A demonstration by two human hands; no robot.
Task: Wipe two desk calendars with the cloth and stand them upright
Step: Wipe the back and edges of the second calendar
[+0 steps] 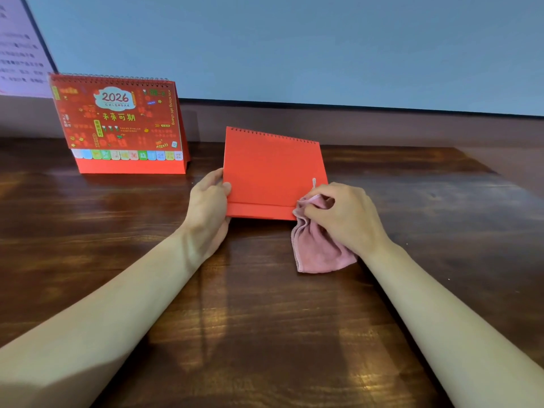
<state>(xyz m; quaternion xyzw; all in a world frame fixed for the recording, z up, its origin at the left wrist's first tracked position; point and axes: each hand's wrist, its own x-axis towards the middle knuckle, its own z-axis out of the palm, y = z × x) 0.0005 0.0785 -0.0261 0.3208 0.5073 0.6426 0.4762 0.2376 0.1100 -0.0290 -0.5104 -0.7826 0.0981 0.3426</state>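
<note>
My left grip (207, 201) pinches the plain calendar (270, 172) at its 9 o'clock edge; it looks light and stiff. My right grip (344, 216) squeezes the soft cloth (318, 251) at 5 o'clock.

Behind the worktop's (265, 304) far left corner a printed sheet (20, 45) is cut off at the edge, text blurred — the nearer calendar's (270, 172) front face is turned away, unseen.

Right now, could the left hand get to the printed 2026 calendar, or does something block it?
Probably yes. Only bare table lies between the left hand and the printed 2026 calendar, but its fingers grip the plain red calendar and must let go first.
</note>
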